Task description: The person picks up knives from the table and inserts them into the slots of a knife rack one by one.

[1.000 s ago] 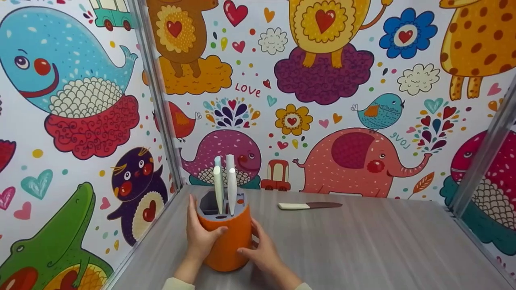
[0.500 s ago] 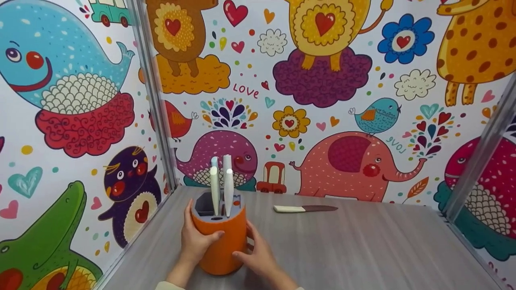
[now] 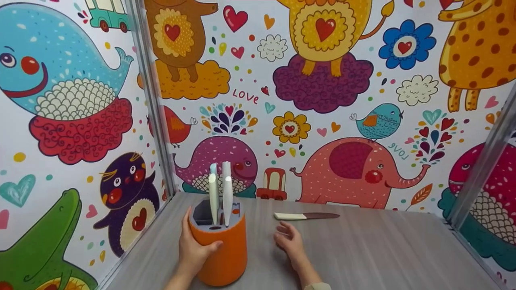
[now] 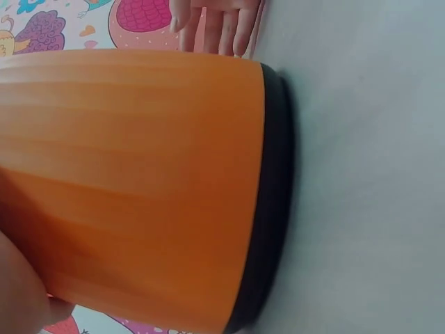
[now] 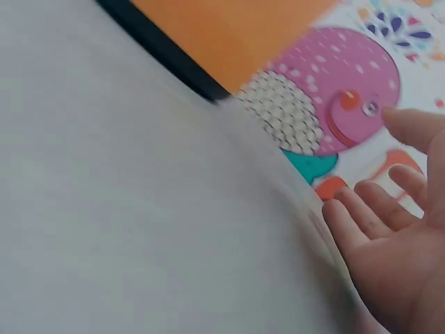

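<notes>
An orange knife block (image 3: 225, 253) with a grey slotted top stands upright on the table, and several pale-handled utensils (image 3: 227, 193) stick up out of it. My left hand (image 3: 192, 249) holds the block from its left side, thumb across the front. In the left wrist view the block's orange wall (image 4: 153, 174) and dark base fill much of the picture. My right hand (image 3: 291, 243) is apart from the block, fingers loosely bent and holding nothing. Just beyond it lies a knife (image 3: 291, 216) with a cream handle and a brown blade pointing right.
The grey wood-grain table (image 3: 371, 249) meets a back wall (image 3: 266, 129) printed with cartoon animals. A similar side wall (image 3: 76, 177) closes the left, and a metal corner post (image 3: 479, 161) stands at the right.
My right hand has let go of the knife block and moved right, towards the knife. The left hand keeps its hold. The head view has shifted slightly.
</notes>
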Demonstrator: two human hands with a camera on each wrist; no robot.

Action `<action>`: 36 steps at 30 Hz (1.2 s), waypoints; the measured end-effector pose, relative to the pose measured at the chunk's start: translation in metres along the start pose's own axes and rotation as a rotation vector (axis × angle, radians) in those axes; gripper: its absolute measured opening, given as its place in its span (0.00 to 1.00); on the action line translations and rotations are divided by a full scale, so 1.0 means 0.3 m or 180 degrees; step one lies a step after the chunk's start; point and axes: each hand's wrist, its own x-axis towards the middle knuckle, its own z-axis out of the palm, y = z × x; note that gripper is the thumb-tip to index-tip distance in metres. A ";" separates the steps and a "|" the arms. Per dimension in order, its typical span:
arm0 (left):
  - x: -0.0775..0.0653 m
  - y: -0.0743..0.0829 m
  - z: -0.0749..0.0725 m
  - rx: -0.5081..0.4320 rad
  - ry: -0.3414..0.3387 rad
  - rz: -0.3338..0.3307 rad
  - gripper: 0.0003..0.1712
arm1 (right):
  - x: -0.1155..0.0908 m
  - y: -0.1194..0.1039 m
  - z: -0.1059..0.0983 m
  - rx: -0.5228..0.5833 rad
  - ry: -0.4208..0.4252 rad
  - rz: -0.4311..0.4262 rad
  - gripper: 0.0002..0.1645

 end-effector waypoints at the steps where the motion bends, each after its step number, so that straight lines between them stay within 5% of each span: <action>1: -0.001 -0.001 -0.001 -0.0006 -0.0006 -0.0031 0.67 | 0.009 0.004 -0.009 -0.0058 0.0090 -0.0016 0.34; 4: -0.002 0.000 -0.001 -0.0009 -0.0050 -0.0075 0.67 | 0.048 0.021 -0.033 -0.0383 0.0407 -0.0133 0.30; 8: -0.005 0.005 0.013 -0.0037 -0.0031 -0.0033 0.66 | 0.108 0.024 -0.082 -0.0991 0.0459 -0.0294 0.30; 14: -0.013 0.008 0.014 -0.0075 -0.0041 -0.0036 0.65 | 0.161 0.018 -0.132 -0.1851 0.0059 -0.0497 0.37; 24: -0.003 0.002 0.000 -0.0023 -0.0018 -0.0015 0.65 | 0.219 0.018 -0.147 -0.2694 -0.0595 -0.0234 0.44; 29: -0.005 -0.002 0.001 0.0023 0.0007 0.0043 0.66 | 0.211 0.027 -0.137 -0.3230 -0.0059 -0.0719 0.27; 33: -0.002 -0.001 0.000 -0.0001 -0.0069 -0.0058 0.65 | 0.186 0.037 -0.130 -0.3266 0.0547 -0.0733 0.17; 36: 0.003 0.001 -0.005 0.0014 -0.0065 -0.0112 0.65 | 0.161 0.034 -0.118 -0.3331 0.0636 -0.0681 0.16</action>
